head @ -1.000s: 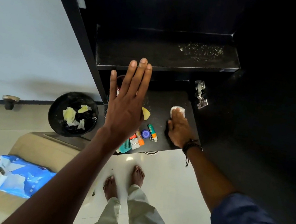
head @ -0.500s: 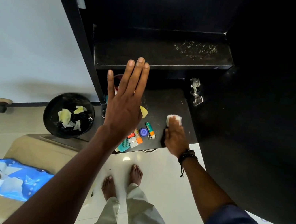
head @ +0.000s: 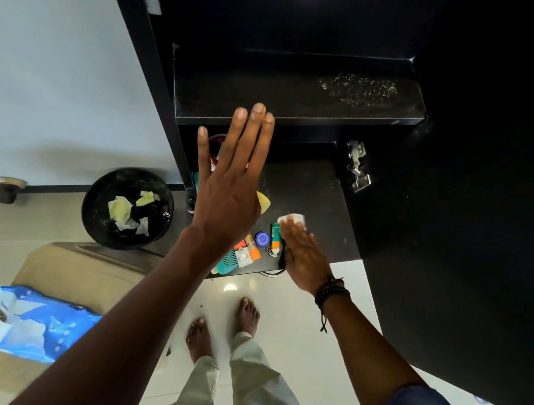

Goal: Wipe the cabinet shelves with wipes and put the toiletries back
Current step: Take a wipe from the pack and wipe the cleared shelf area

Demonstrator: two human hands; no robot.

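1. Upper shelf [head: 274, 99] shows pale grit; unwiped, I'd say.
2. Lower shelf [head: 309, 188] looks mid-wipe.
3. Left hand [head: 229, 193] raised, fingers straight, empty; right hand [head: 302, 259] flat, pressing the wipe [head: 292, 219] down there.
4. Toiletries [head: 259, 246] crowd its front edge; not yet arranged.

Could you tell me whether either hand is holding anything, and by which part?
The left hand holds nothing, fingers straight. The right hand presses flat on a white wipe on the lower shelf; no grip.
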